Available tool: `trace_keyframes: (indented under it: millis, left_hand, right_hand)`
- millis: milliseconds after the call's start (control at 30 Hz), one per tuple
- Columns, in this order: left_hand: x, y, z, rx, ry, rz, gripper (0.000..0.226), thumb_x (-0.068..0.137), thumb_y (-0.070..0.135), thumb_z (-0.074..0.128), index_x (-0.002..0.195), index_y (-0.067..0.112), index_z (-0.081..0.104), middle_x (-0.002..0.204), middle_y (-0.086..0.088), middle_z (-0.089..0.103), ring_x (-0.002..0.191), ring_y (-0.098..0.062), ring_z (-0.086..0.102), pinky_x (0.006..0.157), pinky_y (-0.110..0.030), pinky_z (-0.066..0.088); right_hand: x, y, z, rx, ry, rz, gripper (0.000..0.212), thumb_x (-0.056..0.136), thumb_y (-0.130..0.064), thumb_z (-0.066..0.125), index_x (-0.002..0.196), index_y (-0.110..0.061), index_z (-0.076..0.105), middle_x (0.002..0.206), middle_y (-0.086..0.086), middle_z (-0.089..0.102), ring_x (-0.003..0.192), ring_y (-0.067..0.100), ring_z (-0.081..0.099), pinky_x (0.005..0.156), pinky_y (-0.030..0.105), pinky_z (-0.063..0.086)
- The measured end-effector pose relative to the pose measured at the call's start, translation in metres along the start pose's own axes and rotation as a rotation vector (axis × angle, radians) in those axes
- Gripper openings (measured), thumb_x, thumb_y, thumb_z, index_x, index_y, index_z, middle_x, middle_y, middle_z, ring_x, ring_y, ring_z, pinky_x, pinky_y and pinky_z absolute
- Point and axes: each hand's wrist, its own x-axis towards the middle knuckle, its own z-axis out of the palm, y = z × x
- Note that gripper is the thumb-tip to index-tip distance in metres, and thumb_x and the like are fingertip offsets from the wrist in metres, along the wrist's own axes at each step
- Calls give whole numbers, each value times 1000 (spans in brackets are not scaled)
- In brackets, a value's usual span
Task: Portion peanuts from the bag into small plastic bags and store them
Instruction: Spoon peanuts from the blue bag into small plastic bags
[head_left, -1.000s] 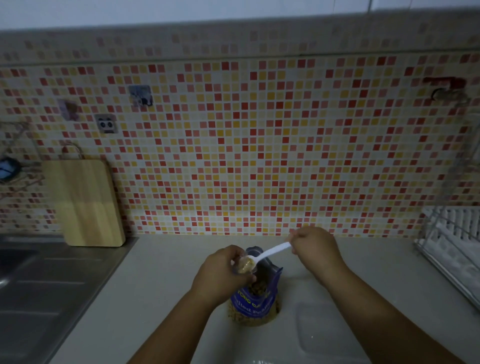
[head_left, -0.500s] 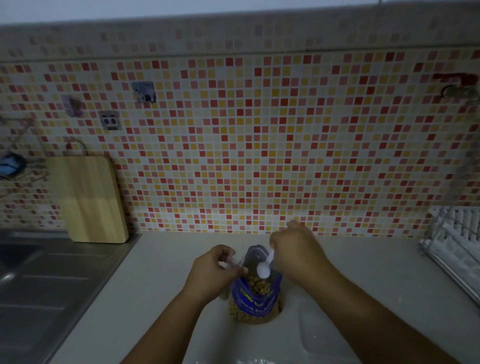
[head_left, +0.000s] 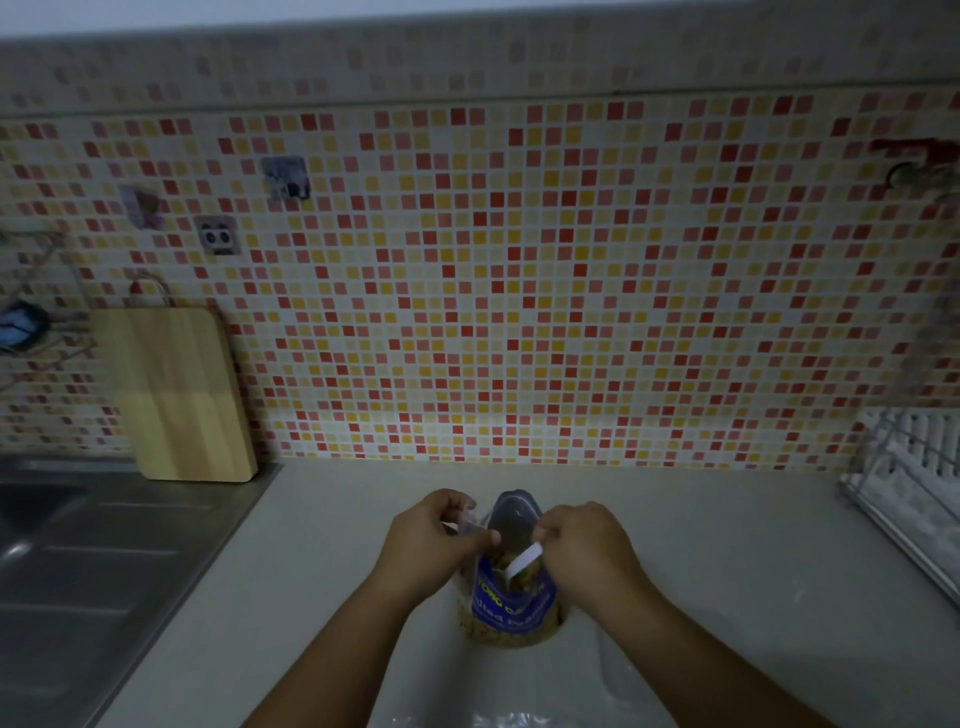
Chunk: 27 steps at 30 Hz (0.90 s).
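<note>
Since a second ago the white plastic spoon (head_left: 522, 562) has dropped from the small bag's mouth into the blue peanut bag (head_left: 511, 608). That bag stands open on the counter (head_left: 727, 551) near its near edge, peanuts showing inside. The right hand (head_left: 582, 545) pinches the spoon's handle. The left hand (head_left: 431, 540) curls its fingers round the small clear plastic bag (head_left: 467, 519), contents unclear. The counter runs wide between the steel sink (head_left: 78, 571) on the left and the dish rack (head_left: 914, 478) on the right.

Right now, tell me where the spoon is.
Head view, bottom centre: the spoon dips into the open peanut bag, pinched by the right hand.
</note>
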Motion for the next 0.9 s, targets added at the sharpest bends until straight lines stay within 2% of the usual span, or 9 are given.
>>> trace_keyframes:
  millis: [100,267,400,500,600,667,733,833,900]
  left_hand:
    - [0,-1,-1,-37,-8,-5,35,70,30,79,99,24,60,99,4,66,88,-12,63,65,-17,48]
    - [0,1,-4,-65,-3,8,34,69,28,80,98,25,62,98,4,66,88,-13,64,68,-20,50]
    - [-1,5,-8,9,9,33,41,69,26,80,105,25,61,100,5,65,84,-13,64,57,-15,49]
    - [-2,7,-9,113,-1,54,45,69,25,81,108,25,59,101,8,61,76,-8,62,45,-12,48]
    - [-3,6,-7,224,0,87,50,66,29,81,111,26,58,105,6,61,81,-8,60,58,-18,50]
    - [-2,7,-4,286,5,103,52,65,33,81,111,27,58,107,6,61,86,-11,61,70,-25,53]
    - [-3,9,-1,330,10,117,54,65,35,80,113,27,58,107,7,61,91,-13,61,78,-30,55]
    - [-3,13,4,381,21,145,55,65,38,78,115,30,57,102,13,58,92,-13,61,82,-33,56]
    - [-3,17,7,399,29,157,54,66,38,78,115,31,56,100,15,57,92,-13,61,82,-34,56]
  right_hand:
    - [6,12,-10,77,3,174,25,90,-8,48,99,-7,71,102,10,70,95,23,64,78,25,47]
    - [22,27,-26,-148,-205,318,25,92,-17,51,114,-14,63,97,3,59,95,18,59,86,24,44]
    - [19,37,-30,-194,-162,307,11,93,-14,48,93,-17,59,83,2,53,86,18,52,89,26,46]
    - [17,42,-36,-153,-125,313,18,93,-14,47,77,-16,54,73,0,50,85,19,51,81,26,43]
    - [18,43,-48,-40,-116,453,20,96,-16,43,76,-15,48,86,3,50,88,20,48,84,26,41]
    - [12,43,-56,-84,-110,363,25,93,-10,46,69,-14,50,89,5,53,81,20,52,79,25,44]
    - [11,44,-63,-25,-9,336,26,92,-7,47,67,-14,52,87,5,55,77,19,52,76,24,47]
    - [16,33,-77,22,-118,485,12,97,-13,39,86,-15,44,100,5,44,92,21,44,97,28,41]
    - [18,29,-79,-26,-114,421,11,96,-13,40,85,-17,43,101,5,45,95,21,46,102,30,40]
